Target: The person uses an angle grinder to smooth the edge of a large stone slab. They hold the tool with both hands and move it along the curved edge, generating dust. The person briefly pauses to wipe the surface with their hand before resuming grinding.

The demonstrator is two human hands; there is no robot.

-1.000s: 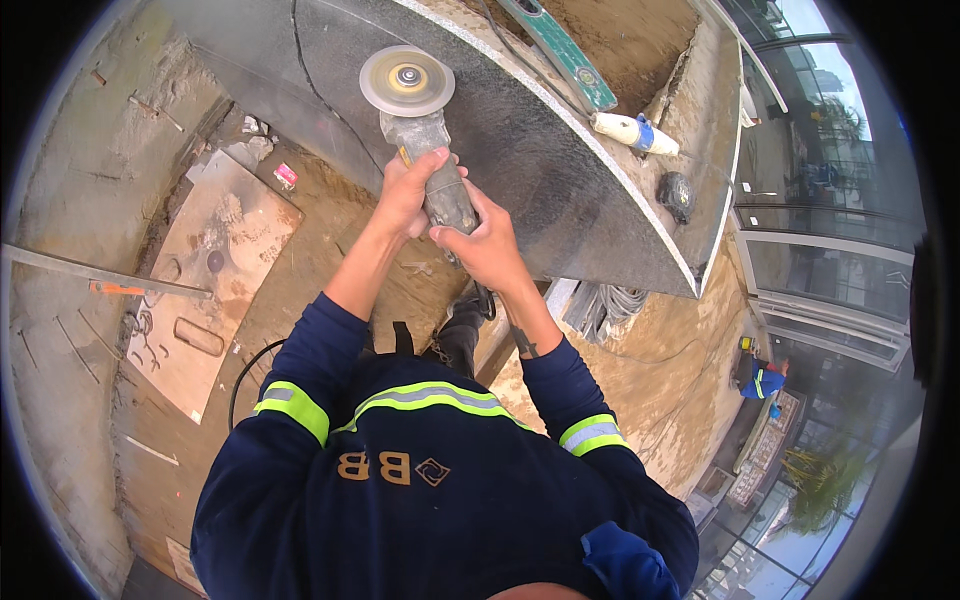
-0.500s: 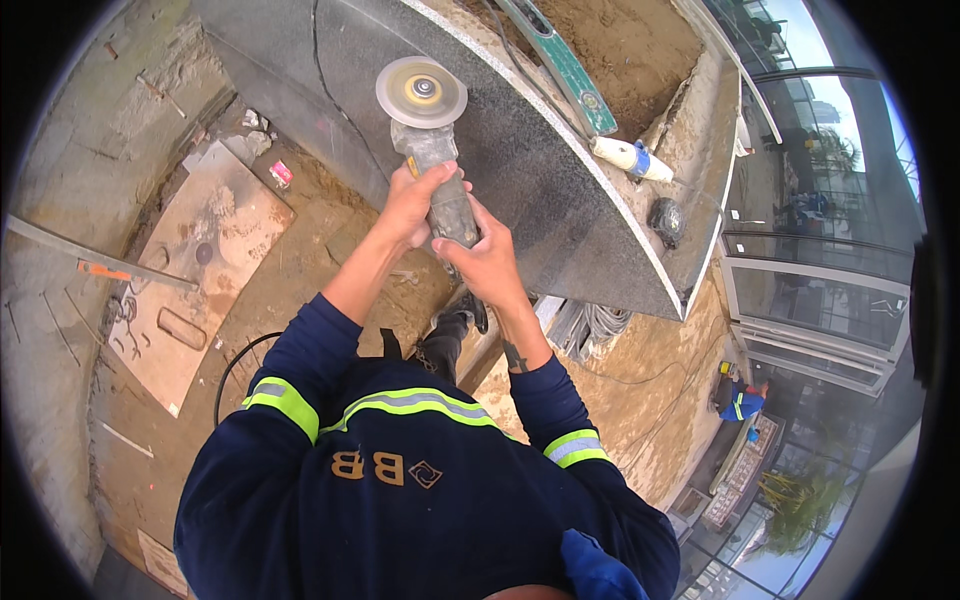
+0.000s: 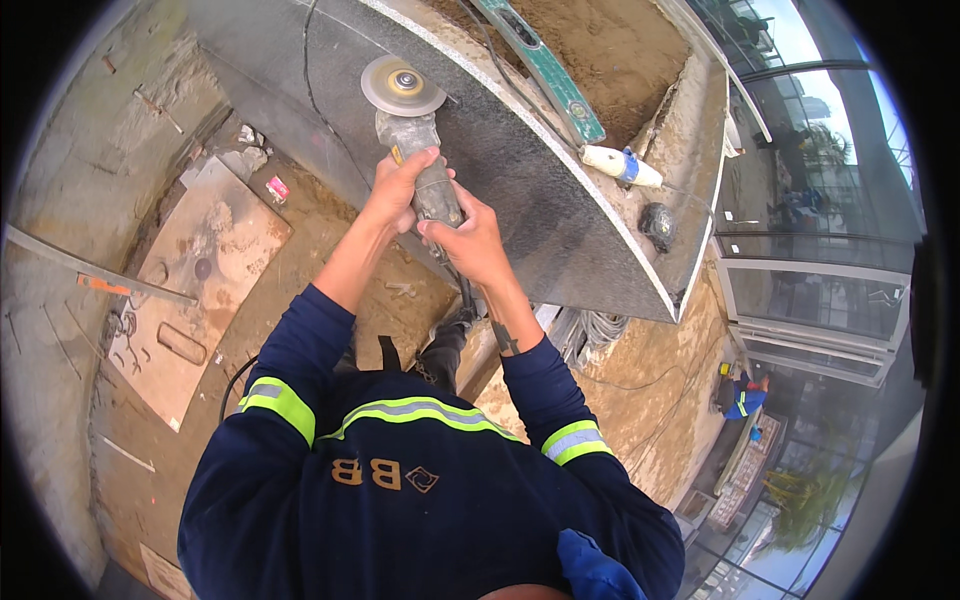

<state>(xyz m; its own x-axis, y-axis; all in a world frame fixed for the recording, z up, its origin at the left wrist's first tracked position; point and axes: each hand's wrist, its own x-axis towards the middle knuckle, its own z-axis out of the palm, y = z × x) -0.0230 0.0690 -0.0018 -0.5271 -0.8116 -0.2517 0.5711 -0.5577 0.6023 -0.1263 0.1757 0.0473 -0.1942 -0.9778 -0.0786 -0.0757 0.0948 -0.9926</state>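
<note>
Both my hands hold a dusty grey angle grinder (image 3: 434, 190) out ahead of me. Its round cutting disc (image 3: 392, 92) faces up at the far end, in front of a dark grey stone slab (image 3: 560, 235). My left hand (image 3: 398, 190) wraps round the body just behind the head. Farther back, my right hand (image 3: 468, 228) grips the rear of the body, thumb on top. A cord leaves the tool's rear and drops toward my legs. Whether the disc touches the slab is hard to tell.
On the slab's far side lie a green spirit level (image 3: 545, 75), a white bottle with a blue band (image 3: 622, 166) and a black round object (image 3: 657, 226). A stained board (image 3: 215, 250) rests on the dirt at left. Coiled cable (image 3: 590, 330) sits below the slab. Another person (image 3: 742, 397) crouches far right.
The grinder and both my hands have shifted slightly left in the picture. The view has moved a little, and my grip stays the same.
</note>
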